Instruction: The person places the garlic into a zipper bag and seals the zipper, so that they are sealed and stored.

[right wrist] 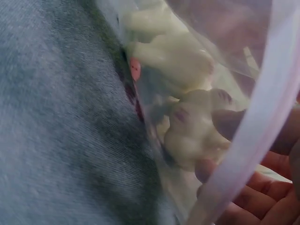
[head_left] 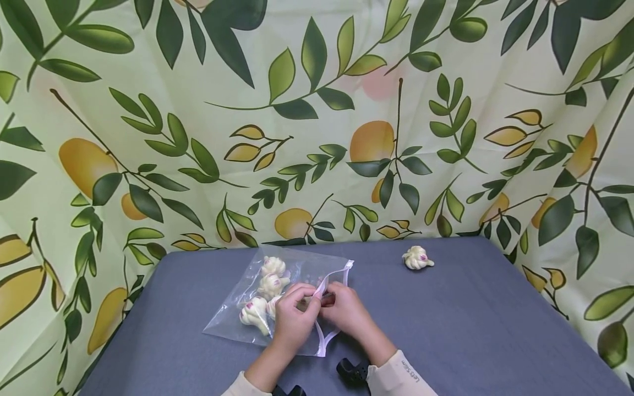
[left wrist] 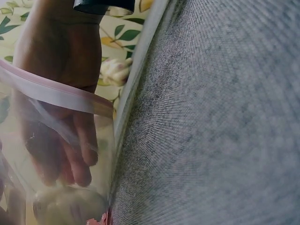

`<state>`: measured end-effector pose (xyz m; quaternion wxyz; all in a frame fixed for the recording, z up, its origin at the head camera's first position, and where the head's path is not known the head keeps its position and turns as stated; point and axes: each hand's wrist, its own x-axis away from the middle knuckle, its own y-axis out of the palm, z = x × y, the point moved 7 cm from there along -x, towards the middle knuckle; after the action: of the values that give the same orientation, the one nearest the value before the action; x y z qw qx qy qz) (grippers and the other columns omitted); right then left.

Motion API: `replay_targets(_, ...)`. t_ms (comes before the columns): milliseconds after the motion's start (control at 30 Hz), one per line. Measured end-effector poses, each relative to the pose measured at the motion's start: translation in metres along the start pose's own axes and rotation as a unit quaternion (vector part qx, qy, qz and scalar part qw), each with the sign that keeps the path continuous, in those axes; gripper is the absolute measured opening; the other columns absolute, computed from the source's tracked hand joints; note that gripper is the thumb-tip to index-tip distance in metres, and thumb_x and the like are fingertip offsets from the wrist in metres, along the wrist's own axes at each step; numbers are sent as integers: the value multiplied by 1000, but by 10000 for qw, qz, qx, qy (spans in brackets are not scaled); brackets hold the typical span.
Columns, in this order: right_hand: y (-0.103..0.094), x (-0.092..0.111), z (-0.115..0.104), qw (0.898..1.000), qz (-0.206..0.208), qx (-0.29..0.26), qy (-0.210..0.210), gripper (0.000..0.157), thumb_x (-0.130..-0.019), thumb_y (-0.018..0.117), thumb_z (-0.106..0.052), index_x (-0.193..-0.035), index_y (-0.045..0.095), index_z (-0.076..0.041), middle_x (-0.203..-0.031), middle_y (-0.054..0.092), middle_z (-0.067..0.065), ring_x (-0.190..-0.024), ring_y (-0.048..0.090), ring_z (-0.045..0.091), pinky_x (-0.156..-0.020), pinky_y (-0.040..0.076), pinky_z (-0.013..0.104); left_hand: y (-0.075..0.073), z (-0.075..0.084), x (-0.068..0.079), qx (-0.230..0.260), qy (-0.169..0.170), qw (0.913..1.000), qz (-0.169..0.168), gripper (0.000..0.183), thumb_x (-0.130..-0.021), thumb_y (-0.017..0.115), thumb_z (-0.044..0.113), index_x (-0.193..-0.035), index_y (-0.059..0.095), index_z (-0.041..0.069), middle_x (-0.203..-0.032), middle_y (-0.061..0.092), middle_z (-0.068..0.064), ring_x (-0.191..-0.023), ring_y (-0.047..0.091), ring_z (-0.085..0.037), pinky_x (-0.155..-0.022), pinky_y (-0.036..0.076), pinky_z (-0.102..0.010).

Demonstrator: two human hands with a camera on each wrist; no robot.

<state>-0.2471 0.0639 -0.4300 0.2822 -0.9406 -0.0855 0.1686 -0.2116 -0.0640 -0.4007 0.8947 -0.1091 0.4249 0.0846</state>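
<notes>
A clear zip-top bag (head_left: 233, 313) lies on the table with several garlic bulbs (head_left: 255, 313) inside. My left hand (head_left: 292, 316) pinches the bag's rim near its white-and-pink zip strip. My right hand (head_left: 346, 311) reaches in through the mouth of the bag. In the left wrist view, the right hand (left wrist: 61, 145) shows through the plastic, fingers fairly straight, their tips right above a garlic bulb (left wrist: 70, 206). From the right wrist, the thumb and fingertips (right wrist: 229, 122) appear at the near end of a purple-marked bulb (right wrist: 194, 126), beside other bulbs. The left hand's fingers are mostly hidden there.
One more garlic bulb (head_left: 417, 257) lies near the back of the grey-blue table (head_left: 446, 319), right of the bag. A leaf-and-fruit printed cloth (head_left: 317, 137) hangs behind and along both sides. Black wrist-camera mounts (head_left: 353, 371) sit by the sleeves.
</notes>
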Motion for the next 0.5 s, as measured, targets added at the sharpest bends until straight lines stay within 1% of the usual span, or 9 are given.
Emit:
replay_targets(67,-3,0,1,9999,-93,-118,43,22,-74,79,-2,-95,71,-2,-90,65,9,-81,73,23,-65,55,18,0,3,-1,-5,84,10000,28,12,-74,72,-10,-75,72,2,-78,71,-7,-77,65,-23,-74,51,-21)
replay_targets(133,-10,-1,4,9997,-166,-151,118,24,-75,78,-3,-97,72,-2,-92,68,11,-83,72,23,-67,56,19,0,8,-2,-29,163,9998,64,13,-72,72,-12,-74,71,1,-77,70,-9,-76,65,-24,-72,50,-20)
replay_targets(200,-21,-2,8,9993,-246,-193,218,25,-75,76,-2,-100,72,0,-94,71,13,-83,72,22,-68,56,21,0,12,-4,-41,223,9997,98,14,-71,72,-14,-73,69,0,-76,69,-10,-74,64,-24,-68,49,-19)
replay_targets(300,-42,-4,15,9992,-225,-85,332,26,-76,73,0,-103,72,2,-94,73,12,-81,70,18,-69,55,22,0,16,-6,-36,309,9994,155,15,-70,71,-16,-72,68,-1,-74,68,-12,-72,63,-24,-67,48,-17)
replay_targets(333,-50,-4,18,9991,-137,-42,396,26,-77,71,1,-102,72,2,-93,73,11,-80,69,16,-69,55,23,0,16,-6,-35,312,9994,157,15,-70,71,-16,-72,68,-1,-74,68,-12,-72,63,-24,-69,48,-15)
replay_targets(400,-69,-4,24,9983,206,224,506,25,-78,69,0,-102,73,-1,-90,74,6,-78,66,13,-69,54,23,0,15,-5,-27,340,9993,167,15,-70,71,-16,-72,68,-1,-74,68,-12,-72,63,-23,-72,48,-15)
replay_targets(433,-79,-3,27,9968,438,415,528,23,-79,69,0,-102,73,-2,-89,73,5,-77,65,12,-70,53,25,0,13,-4,-34,347,9993,165,15,-71,72,-15,-72,69,0,-74,68,-11,-73,64,-23,-73,48,-15)
replay_targets(500,-99,-1,34,9899,997,809,607,22,-80,69,-2,-101,74,-4,-88,73,4,-78,65,15,-72,54,30,0,9,-2,-33,353,9992,160,15,-71,73,-14,-73,70,1,-75,69,-11,-74,64,-22,-72,48,-14)
